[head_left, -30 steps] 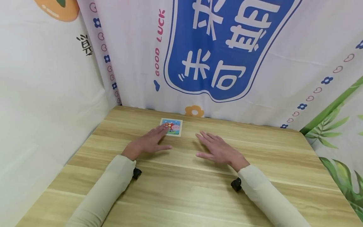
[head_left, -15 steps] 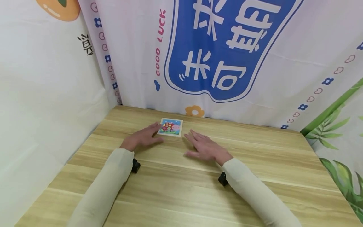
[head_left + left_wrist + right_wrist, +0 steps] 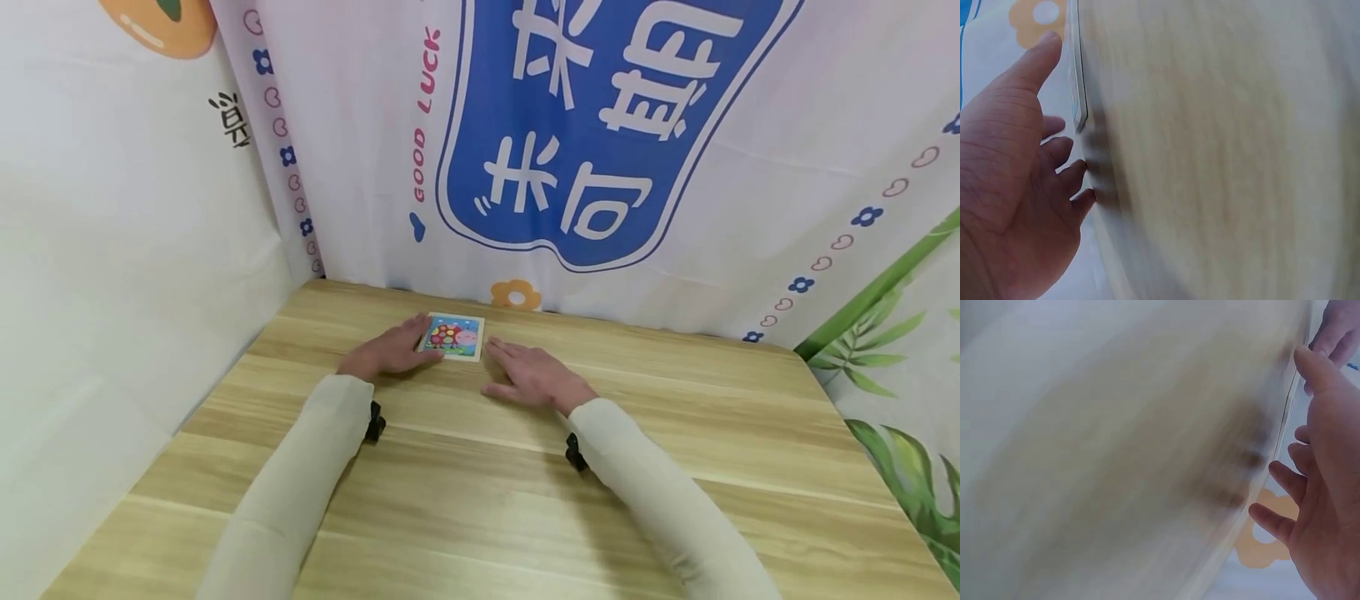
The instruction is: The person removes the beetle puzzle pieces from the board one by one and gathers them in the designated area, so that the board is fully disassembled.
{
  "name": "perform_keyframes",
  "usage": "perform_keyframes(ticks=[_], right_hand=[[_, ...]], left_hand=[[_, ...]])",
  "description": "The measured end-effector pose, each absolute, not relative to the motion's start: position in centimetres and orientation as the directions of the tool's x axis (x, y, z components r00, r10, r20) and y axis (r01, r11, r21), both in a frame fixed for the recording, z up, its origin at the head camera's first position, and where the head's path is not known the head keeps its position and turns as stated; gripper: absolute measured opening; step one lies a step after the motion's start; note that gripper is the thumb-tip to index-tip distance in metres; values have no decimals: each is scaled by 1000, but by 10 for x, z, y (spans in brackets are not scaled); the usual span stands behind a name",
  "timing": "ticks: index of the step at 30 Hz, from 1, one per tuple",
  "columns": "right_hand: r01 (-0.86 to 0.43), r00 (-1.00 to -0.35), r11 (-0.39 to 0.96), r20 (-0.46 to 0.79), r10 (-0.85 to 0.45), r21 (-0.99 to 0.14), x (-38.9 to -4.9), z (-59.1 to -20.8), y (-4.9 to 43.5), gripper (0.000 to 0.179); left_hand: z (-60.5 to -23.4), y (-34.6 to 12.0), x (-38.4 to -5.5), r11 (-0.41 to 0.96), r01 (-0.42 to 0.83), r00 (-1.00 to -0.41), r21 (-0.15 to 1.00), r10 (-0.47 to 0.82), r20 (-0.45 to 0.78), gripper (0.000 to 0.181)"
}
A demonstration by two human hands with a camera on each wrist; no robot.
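Observation:
A small square picture board (image 3: 457, 333) with a light border and a red spotted ladybug on blue lies flat near the table's far edge. My left hand (image 3: 393, 348) is at its left side, fingertips at the left edge and thumb by the near left corner. In the left wrist view the thin edge of the board (image 3: 1077, 81) shows beyond the thumb of the left hand (image 3: 1016, 162). Just off the board's right edge is my right hand (image 3: 534, 375), low over the tabletop with its fingers extended. Its loosely spread fingers show from the palm side in the right wrist view.
The wood-grain table (image 3: 480, 500) ends at a printed curtain (image 3: 360, 167) at the back. White cloth (image 3: 112, 292) closes off the left side, and leaf-patterned cloth (image 3: 900, 400) hangs at the right. Each sleeve cuff carries a small black device (image 3: 576, 452).
My right hand has moved left to the board's right side. The left hand drew back off the picture, then came in again at its left edge. The board stays in place.

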State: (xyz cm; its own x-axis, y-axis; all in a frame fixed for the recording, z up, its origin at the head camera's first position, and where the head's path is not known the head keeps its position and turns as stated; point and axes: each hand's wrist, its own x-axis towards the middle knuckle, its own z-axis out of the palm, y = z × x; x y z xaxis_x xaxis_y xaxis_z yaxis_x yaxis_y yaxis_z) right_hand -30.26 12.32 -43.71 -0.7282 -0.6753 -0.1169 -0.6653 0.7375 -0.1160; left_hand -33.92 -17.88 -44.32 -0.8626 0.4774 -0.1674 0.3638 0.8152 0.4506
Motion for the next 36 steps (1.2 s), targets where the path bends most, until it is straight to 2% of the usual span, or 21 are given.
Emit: perform_keyframes(ticks=[8,16,27,36], right_hand=[[-682,-714,727,-145,-685,-78,-306,-438,111,82],[-664,-728,746,-189,-659,-44,-304,-433,106,81],[-652,-734,756,-208,-647,-50,-305,-432,104,80],[-640,-741,765,-203,-640,-72,-298,-431,106,78]], left_hand=[[-442,-175,-337,837,337,-874,430,448,-187,91],[-443,-175,-337,841,328,-878,429,439,-190,90],[-440,-175,-338,843,335,-879,420,440,-183,89],[-441,-167,-333,856,382,-865,349,464,-192,89]])
